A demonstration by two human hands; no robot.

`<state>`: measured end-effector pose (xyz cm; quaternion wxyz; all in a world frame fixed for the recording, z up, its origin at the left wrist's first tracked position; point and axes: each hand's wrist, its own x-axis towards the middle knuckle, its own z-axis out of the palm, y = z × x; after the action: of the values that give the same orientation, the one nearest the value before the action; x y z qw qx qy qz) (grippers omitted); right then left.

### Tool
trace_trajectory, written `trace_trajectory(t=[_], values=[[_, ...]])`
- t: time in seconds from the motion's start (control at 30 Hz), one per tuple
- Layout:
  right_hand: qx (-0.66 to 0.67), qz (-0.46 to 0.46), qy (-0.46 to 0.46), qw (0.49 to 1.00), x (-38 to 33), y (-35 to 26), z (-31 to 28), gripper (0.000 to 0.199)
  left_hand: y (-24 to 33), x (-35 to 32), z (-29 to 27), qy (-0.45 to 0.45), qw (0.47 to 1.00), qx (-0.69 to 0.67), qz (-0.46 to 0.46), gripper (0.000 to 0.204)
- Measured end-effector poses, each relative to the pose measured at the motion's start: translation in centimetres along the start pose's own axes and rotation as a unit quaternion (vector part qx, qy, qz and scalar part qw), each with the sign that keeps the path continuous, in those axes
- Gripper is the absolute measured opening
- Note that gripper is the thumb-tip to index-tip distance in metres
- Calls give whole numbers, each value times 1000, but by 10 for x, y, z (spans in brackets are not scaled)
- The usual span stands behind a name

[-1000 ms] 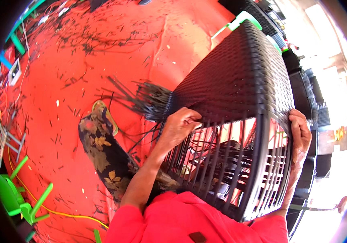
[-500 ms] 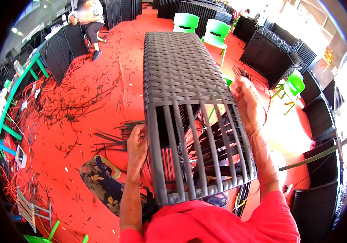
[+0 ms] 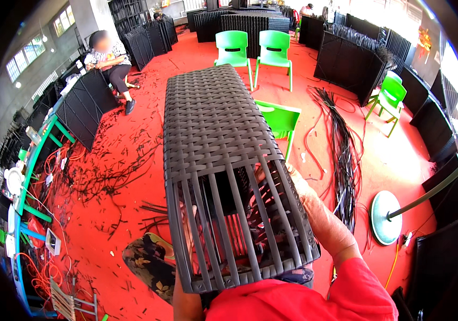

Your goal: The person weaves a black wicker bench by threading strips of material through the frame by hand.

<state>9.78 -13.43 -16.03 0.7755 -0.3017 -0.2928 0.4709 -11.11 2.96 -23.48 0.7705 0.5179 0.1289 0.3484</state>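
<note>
A long dark grey woven frame [image 3: 213, 117] leans against my lap and points away from me. Flat strips cover its far part in a tight weave; the near part shows bare lengthwise bars with gaps between. My right hand [image 3: 302, 188] is at the frame's right side, by the end of the weave, its fingers hidden behind the edge. Only a little of my left hand [image 3: 189, 224] shows through the bars near the left side; its fingers are hidden too. Whether either hand grips a strip cannot be seen.
Green chairs [image 3: 232, 47] stand ahead, with another [image 3: 279, 120] just beyond the frame. A bundle of long black strips [image 3: 345, 166] lies on the red floor at right, near a round stand base [image 3: 385, 216]. Far left, a person [image 3: 110, 64] sits beside dark panels [image 3: 87, 104].
The view has tilted up, and the frame sits lower and further left in it. My right hand has gone from a raised fist to behind the frame's edge; my left is now largely hidden.
</note>
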Motion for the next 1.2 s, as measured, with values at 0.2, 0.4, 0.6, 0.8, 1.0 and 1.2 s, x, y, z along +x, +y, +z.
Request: trace_trajectory(t=[0.2, 0.4, 0.6, 0.8, 1.0, 1.2], values=[[-79, -14, -66, 995, 11, 2, -28, 14, -3, -2, 9, -9, 999, 33, 18, 17], [-175, 1, -137, 975, 24, -22, -20, 24, 31, -3, 0, 33, 982, 135, 126, 17], [-345, 135, -93, 924, 8, -77, -18, 29, 122, 6, 22, 165, 931, 279, 168, 14], [-395, 138, -17, 908, -7, -110, -13, 42, 182, 23, 83, -45, 866, 428, 257, 6], [-352, 80, -6, 933, -21, -144, 27, 41, 182, 68, 168, -239, 811, 501, 183, 9], [-324, 18, -76, 943, -4, -171, 62, 32, 162, 90, 219, -404, 803, 438, 4, 19]])
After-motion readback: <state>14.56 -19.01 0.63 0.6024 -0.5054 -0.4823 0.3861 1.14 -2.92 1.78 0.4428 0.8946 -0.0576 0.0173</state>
